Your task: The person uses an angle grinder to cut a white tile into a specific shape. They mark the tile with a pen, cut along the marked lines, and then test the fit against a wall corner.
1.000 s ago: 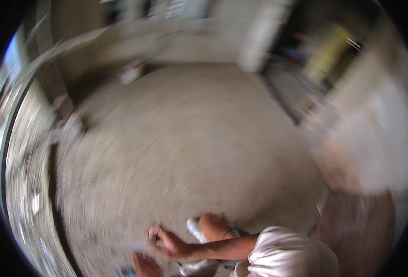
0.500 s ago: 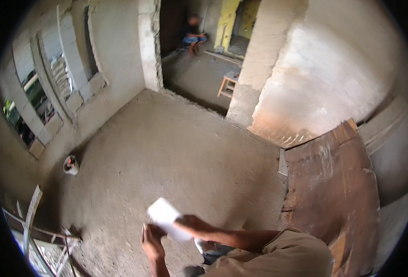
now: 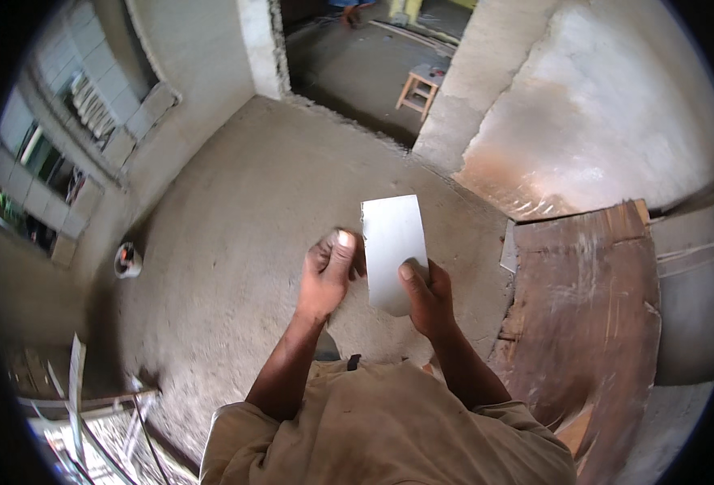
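A white rectangular sheet (image 3: 392, 238) is held upright in front of my body, its left edge slightly ragged near the top. My right hand (image 3: 428, 297) grips its lower right side, thumb across the front and fingers behind. Beside the sheet's left edge is my left hand (image 3: 331, 271), with the thumb pressed over curled fingers. Whether those fingers pinch something is hidden, and I cannot tell if they touch the sheet.
Rough concrete floor (image 3: 235, 242) spreads around me. A white bucket (image 3: 128, 261) stands by the left wall. At right leans a brown wooden board (image 3: 583, 315). Metal strips (image 3: 76, 388) lie at lower left. Beyond the doorway are a small wooden stool (image 3: 420, 89) and a person's legs (image 3: 349, 12).
Both hands and the sheet have come up and to the right, and the sheet now stands upright. My left hand has moved to the sheet's left side. The view has tilted downward.
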`<state>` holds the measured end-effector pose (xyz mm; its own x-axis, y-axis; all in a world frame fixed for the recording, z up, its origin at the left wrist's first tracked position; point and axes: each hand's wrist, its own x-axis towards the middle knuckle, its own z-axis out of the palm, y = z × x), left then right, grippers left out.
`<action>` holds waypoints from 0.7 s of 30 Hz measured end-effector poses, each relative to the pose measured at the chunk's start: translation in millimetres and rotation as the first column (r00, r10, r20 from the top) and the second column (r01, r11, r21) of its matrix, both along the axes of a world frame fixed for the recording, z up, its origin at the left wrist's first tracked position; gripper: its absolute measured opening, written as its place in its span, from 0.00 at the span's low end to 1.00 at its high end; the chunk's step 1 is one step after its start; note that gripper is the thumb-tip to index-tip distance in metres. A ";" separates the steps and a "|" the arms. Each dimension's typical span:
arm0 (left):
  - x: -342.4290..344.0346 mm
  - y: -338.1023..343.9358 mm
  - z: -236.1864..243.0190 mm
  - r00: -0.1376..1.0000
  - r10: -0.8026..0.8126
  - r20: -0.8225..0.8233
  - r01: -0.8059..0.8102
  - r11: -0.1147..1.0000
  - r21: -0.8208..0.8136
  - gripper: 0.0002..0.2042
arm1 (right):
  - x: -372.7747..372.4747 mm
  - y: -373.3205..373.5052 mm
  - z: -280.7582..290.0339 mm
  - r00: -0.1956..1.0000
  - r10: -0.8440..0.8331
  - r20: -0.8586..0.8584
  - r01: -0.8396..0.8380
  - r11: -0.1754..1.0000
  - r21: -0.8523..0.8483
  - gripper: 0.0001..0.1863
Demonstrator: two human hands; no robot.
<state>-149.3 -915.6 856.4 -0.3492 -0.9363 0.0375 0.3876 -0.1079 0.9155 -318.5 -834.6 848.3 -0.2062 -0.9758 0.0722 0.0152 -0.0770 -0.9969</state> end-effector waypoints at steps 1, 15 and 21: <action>-20.8 -27.9 4.2 1.000 0.003 0.014 -0.001 0.994 -0.111 0.10 | -16.0 -14.8 -15.9 0.945 -0.054 -0.322 0.026 0.996 -0.090 0.19; -268.2 -284.7 -34.4 0.787 -0.230 0.572 0.468 0.827 -0.312 0.18 | -147.1 -175.1 -40.3 0.886 -0.463 -0.036 0.456 0.853 0.252 0.26; -430.2 -350.1 -76.6 0.739 -0.416 0.530 0.604 0.757 -0.248 0.21 | -325.5 -221.7 -70.3 0.921 -0.332 0.204 0.250 0.905 0.343 0.29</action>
<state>-579.5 -1265.7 779.8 -0.8348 -0.5452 0.0771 -0.0522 0.2178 0.9746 -644.0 -1056.3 778.0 -0.4557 -0.8340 -0.3111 0.2928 0.1896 -0.9372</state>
